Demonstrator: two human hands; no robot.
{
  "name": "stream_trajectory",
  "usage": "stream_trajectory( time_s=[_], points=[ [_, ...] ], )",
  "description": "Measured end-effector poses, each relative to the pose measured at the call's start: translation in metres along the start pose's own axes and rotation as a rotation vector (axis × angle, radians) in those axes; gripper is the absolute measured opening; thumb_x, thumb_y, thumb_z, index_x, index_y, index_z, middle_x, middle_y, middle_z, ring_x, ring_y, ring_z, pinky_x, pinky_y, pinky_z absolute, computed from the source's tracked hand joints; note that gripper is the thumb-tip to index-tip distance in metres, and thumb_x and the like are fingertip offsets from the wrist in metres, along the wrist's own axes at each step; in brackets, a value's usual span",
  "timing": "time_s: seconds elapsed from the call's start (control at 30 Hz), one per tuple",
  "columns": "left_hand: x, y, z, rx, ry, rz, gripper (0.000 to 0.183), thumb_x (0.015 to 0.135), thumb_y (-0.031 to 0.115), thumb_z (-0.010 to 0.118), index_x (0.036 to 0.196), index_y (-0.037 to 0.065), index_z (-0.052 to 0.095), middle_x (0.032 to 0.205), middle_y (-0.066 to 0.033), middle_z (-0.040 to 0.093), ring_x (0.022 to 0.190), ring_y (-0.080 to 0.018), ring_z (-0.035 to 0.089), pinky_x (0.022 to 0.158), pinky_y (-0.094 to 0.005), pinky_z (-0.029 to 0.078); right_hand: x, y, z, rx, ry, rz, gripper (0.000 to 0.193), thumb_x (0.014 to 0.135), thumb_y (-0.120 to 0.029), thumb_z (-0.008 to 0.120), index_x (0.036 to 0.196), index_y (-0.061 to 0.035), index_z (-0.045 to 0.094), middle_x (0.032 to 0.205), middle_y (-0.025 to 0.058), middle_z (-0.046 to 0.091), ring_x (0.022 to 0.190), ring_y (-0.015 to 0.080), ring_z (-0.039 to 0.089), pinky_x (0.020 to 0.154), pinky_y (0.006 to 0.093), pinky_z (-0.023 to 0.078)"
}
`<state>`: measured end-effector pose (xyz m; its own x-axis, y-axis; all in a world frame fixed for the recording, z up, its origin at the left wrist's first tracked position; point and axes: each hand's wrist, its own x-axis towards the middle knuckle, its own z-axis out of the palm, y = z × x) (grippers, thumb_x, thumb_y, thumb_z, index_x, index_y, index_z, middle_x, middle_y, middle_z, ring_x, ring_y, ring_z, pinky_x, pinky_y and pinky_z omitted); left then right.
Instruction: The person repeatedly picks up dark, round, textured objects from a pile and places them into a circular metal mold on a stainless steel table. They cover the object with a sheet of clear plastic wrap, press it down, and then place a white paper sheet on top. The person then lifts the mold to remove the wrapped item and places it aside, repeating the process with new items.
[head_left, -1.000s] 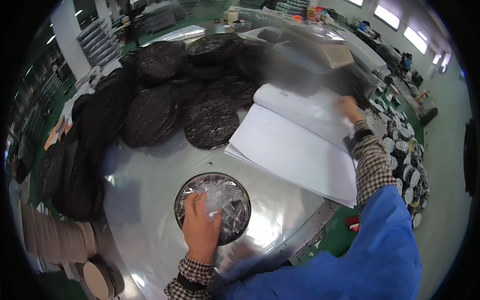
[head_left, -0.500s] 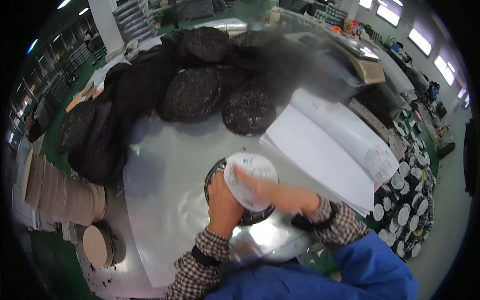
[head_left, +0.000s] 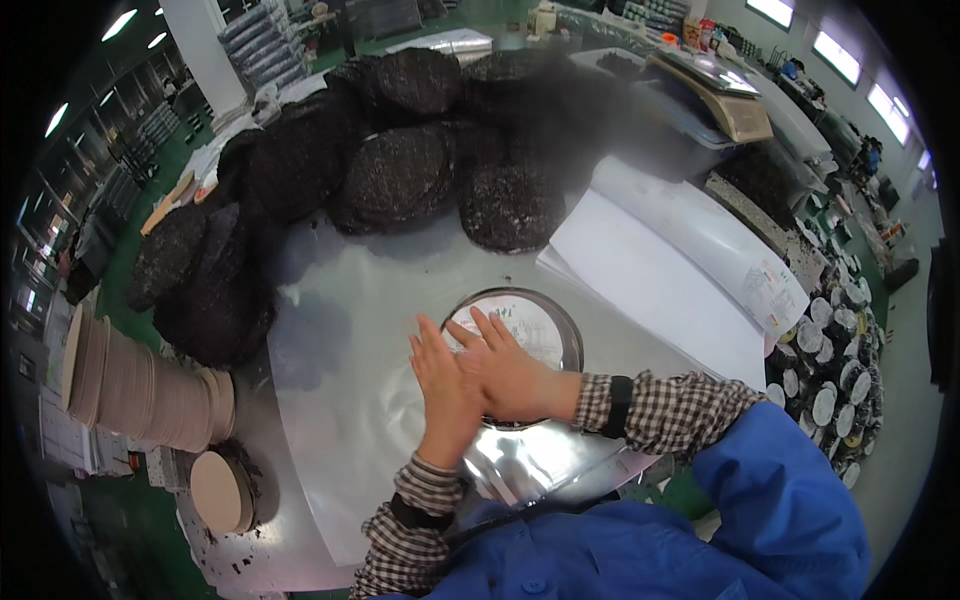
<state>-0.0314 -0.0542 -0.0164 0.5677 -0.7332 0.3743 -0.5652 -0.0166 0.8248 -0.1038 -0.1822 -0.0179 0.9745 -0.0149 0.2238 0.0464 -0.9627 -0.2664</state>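
A round white label (head_left: 530,322) lies on top of a dark round cake in shiny film (head_left: 574,350), on the silvery sheet before me. My right hand (head_left: 508,372) is spread over the label with its fingers stretched out. Against it, and partly overlapping it, is my left hand (head_left: 442,390), fingers extended at the left edge of the label. Neither hand grips anything. Much of the label's lower left is hidden beneath the hands.
Dark round cakes (head_left: 398,178) are heaped along the far and left side. White sheets (head_left: 660,270) lie at right, near a scale (head_left: 712,90). Tan discs (head_left: 140,380) are stacked at left, with another tan round block (head_left: 221,492) nearer. Many wrapped, labelled pieces (head_left: 822,400) pile up at far right.
The label, previously lifted in my fingers, now lies flatter on the wrapped cake. My right hand has moved left and spread over it. My left hand has shifted beside the right.
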Motion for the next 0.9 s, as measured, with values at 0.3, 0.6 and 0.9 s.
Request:
stream_trajectory(
  time_s=[0.3, 0.6, 0.9],
  points=[
    [0.009, 0.008, 0.037, 0.791, -0.364, 0.124, 0.082, 0.09, 0.058, 0.052, 0.146, 0.001, 0.036, 0.155, -0.0237, 0.025, 0.141, -0.0549, 0.011, 0.108, -0.0724, 0.006, -0.016, 0.079, -0.025, 0.324, 0.023, 0.614, 0.037, 0.09, -0.029, 0.059, 0.11, 0.0014, 0.062, 0.098, 0.0254, 0.064, 0.094, 0.0417, 0.06, 0.084, 0.047, 0.047],
    [0.018, 0.002, 0.03, 0.559, -0.716, 0.504, 0.053, 0.099, 0.041, 0.043, 0.143, 0.011, 0.045, 0.152, -0.0064, 0.039, 0.143, -0.0334, 0.028, 0.114, -0.063, 0.011, -0.02, 0.102, 0.005, 0.661, 0.198, 0.631, 0.031, 0.096, -0.024, 0.056, 0.108, 0.003, 0.065, 0.088, 0.0131, 0.07, 0.078, 0.0181, 0.062, 0.075, 0.0353, 0.049],
    [0.013, -0.01, 0.026, 0.756, -0.371, 0.05, 0.08, 0.094, 0.057, 0.047, 0.15, 0.003, 0.03, 0.154, -0.034, 0.013, 0.146, -0.0458, 0.007, 0.117, -0.0569, 0.0, -0.02, 0.092, 0.005, 0.673, 0.126, 0.658, 0.031, 0.097, -0.025, 0.056, 0.105, 0.0024, 0.067, 0.082, 0.0123, 0.07, 0.076, 0.0149, 0.062, 0.075, 0.0348, 0.05]
  ],
)
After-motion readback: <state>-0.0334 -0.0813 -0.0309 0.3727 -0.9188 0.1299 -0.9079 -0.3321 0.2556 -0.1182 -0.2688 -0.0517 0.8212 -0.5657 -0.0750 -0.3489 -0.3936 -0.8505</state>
